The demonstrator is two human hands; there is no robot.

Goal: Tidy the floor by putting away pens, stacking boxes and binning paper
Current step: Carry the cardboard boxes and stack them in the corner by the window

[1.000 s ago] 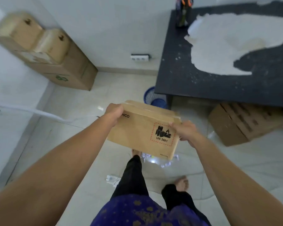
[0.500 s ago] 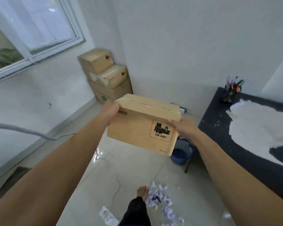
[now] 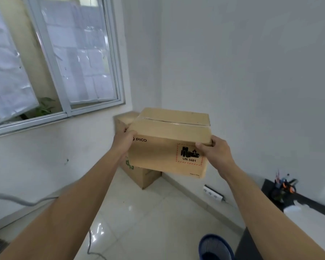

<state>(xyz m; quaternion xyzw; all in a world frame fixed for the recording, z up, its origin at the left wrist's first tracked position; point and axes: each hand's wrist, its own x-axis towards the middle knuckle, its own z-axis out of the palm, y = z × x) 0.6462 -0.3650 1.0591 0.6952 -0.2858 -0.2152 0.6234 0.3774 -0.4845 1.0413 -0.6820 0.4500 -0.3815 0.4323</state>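
box held up in both hands near the corner stack

head view: a brown cardboard box (image 3: 169,145) was held in the air by both hands, arms stretched forward. left hand (image 3: 123,140) was clamped on the box's left end, thumb over the top edge beside the "pico" print, fingers wrapped round the far side. right hand (image 3: 215,152) gripped the right end at the top corner, thumb on the top edge, next to the red-dashed "un 3481" label. top flaps were taped closed, box slightly tilted, its right side lower.

behind and below the held box, a stack of boxes (image 3: 143,175) stood in the room corner on the tiled floor (image 3: 139,222); mostly hidden by the held box, so couldn't tell whether the two touched. green print showed on the lower stack box.

window (image 3: 54,62) on the left wall, some green leaves at the lower pane. a grey cable (image 3: 24,201) ran across at left and trailed down on the floor. white socket strip (image 3: 213,193) sat at the base of the right wall. blue bin (image 3: 214,244) stood at the bottom edge, just beside a dark table (image 3: 308,201). pen holder (image 3: 282,188) with pens stood on the table's far corner, white patch on the tabletop near it.
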